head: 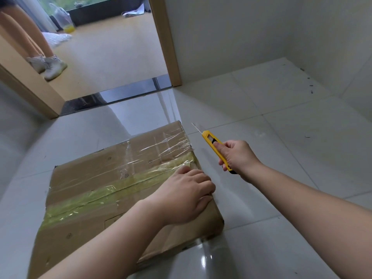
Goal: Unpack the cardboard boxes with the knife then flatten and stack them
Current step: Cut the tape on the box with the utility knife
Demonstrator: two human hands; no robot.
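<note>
A closed brown cardboard box [96, 178] lies on the white tiled floor, its top seam sealed with yellowish tape [112, 190] and clear tape across the far end. My left hand [187, 196] rests on the box's right edge, fingers curled over that edge. To the right of the box, above the floor, my right hand [237, 158] grips a yellow utility knife [216, 148]. Its blade is extended and points away toward the far left, just beyond the box's far right corner.
A wooden door frame [169, 47] opens onto a tan-floored room ahead. A person's legs and pale shoes [50, 65] stand inside it at the left. A plastic bag [64, 19] sits further back. White walls close the right side.
</note>
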